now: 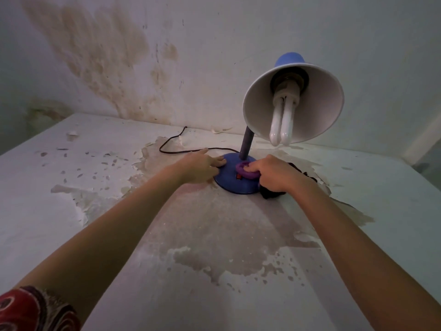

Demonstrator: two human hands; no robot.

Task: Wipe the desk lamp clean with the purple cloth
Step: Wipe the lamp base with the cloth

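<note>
Fingers of left hand [200,167] straight on lamp base [232,185]; right hand [274,174] knuckles-up, clenched around purple cloth [242,170].

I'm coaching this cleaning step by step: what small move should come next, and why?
Probably slide the purple cloth across the lamp base toward its near rim: the right hand grips it beside the stem while the left hand steadies the base's left edge.

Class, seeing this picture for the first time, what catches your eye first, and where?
The blue desk lamp stands toward the far right, its white-lined shade tipped at the viewer with the bulb bare. At its round base, the right hand grips a purple cloth while the left hand rests on the base's left edge. Behind, a brown stain spreads over the wall.
</note>
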